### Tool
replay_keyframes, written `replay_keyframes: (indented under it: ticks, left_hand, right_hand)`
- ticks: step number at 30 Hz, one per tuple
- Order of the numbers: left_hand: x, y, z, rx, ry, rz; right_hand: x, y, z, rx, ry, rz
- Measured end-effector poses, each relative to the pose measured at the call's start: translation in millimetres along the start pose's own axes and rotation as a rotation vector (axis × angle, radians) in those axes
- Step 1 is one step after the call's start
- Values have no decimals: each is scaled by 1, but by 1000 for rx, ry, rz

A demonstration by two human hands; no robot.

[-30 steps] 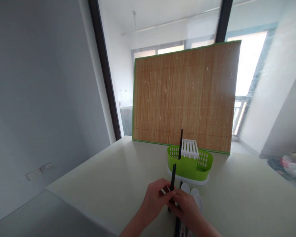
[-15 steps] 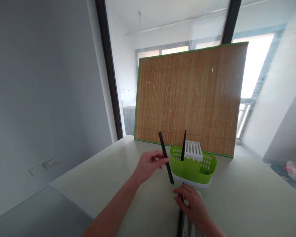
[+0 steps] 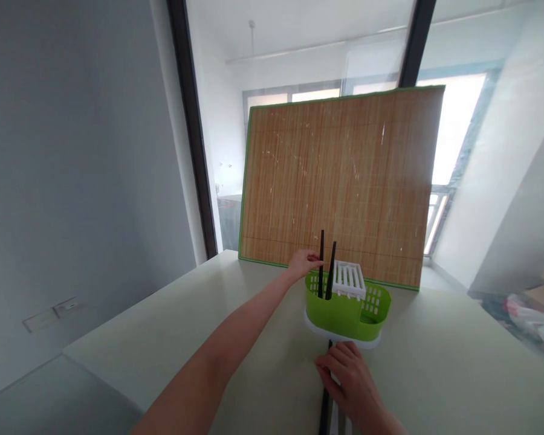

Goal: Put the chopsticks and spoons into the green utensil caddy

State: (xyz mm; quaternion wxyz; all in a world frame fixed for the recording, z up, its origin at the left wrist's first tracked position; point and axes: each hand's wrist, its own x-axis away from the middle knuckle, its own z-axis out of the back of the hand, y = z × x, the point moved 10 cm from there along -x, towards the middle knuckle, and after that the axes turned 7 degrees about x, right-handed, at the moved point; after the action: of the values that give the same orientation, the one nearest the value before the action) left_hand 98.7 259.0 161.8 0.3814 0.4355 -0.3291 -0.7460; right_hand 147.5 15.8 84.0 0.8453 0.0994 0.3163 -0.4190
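Observation:
My left hand (image 3: 305, 263) pinches a pair of black chopsticks (image 3: 321, 260) near the upper part. Their lower ends are inside the left section of a green utensil caddy (image 3: 340, 315). Beside them, more black chopsticks (image 3: 330, 272) lean in the same section. A white slatted rack (image 3: 349, 279) sits across the caddy's middle. In front of the caddy my right hand (image 3: 344, 374) rests with curled fingers over more black chopsticks (image 3: 325, 408) lying on the table. Pale utensils lie partly hidden under that hand; whether its fingers grip anything is hard to see.
A bamboo mat with green edging (image 3: 340, 187) stands upright behind the caddy, against the glass. The white table (image 3: 435, 362) reaches out to both sides. Bags and a box (image 3: 539, 302) lie on the floor at far right.
My left hand has carried its chopsticks forward and right, from in front of the caddy into its left section. My right hand stays close to the chopsticks on the table.

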Motion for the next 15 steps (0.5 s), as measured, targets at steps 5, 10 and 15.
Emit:
replay_keyframes:
  ticks: [5, 10, 15]
  left_hand:
    - [-7, -21, -23, -20, -86, 46]
    - [-6, -27, -37, -18, -160, 70]
    - [-3, -26, -42, 9, -195, 72]
  right_hand:
    - [0, 2, 3, 30, 13, -2]
    - [1, 1, -1, 35, -2, 19]
    - [2, 3, -7, 44, -34, 7]
